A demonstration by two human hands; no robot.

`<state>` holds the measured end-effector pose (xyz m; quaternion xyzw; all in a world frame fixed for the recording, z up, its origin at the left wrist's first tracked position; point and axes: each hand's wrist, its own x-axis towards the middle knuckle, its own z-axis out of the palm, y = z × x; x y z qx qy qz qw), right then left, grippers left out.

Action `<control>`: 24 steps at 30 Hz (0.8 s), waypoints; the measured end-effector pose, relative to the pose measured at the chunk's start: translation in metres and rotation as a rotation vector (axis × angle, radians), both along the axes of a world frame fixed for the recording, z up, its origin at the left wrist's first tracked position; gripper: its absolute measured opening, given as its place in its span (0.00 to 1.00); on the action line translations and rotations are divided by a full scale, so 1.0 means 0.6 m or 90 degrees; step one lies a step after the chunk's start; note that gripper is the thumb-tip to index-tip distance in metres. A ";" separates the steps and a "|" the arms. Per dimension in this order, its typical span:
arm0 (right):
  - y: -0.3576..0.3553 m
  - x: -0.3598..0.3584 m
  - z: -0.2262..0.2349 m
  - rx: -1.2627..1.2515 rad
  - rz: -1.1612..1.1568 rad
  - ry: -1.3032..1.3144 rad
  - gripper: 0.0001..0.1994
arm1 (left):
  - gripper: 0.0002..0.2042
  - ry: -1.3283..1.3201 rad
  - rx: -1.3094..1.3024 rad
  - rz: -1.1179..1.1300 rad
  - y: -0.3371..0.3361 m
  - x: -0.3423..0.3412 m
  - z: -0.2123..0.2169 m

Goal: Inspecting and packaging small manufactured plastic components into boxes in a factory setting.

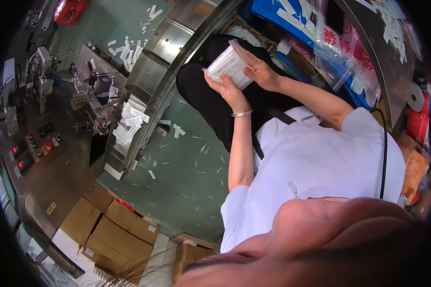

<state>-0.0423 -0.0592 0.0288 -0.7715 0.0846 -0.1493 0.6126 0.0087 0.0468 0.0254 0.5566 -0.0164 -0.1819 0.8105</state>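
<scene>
A clear plastic bag [229,66] packed with a stack of thin white packets is held above my lap, tilted, with its loose edge at the upper right. My left hand [231,94], a bracelet on its wrist, grips the bag's lower left side with thumb and fingers. On the other side, my right hand [264,72] holds the bag near its upper right edge. Some of my fingers are hidden behind the bag.
To the left runs a steel chute [151,71] with compartments; white packets [130,120] pile up in its lower one. A machine with a control panel [37,146] stands farther left. Cardboard boxes [119,234] sit at the lower left. A blue bin [285,16] holds white strips.
</scene>
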 end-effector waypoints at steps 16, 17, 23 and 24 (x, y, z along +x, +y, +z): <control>-0.002 0.030 0.013 0.059 -0.264 0.108 0.11 | 0.29 -0.081 0.016 0.003 0.020 -0.011 0.017; 0.002 0.030 0.018 0.063 -0.261 0.103 0.11 | 0.29 -0.067 0.029 0.010 0.027 -0.015 0.020; 0.002 0.011 0.040 0.181 -0.258 0.079 0.11 | 0.28 0.114 -0.094 -0.053 0.065 0.010 0.011; -0.007 0.001 0.032 0.312 -0.206 0.058 0.11 | 0.28 0.105 -0.090 -0.036 0.073 0.015 0.007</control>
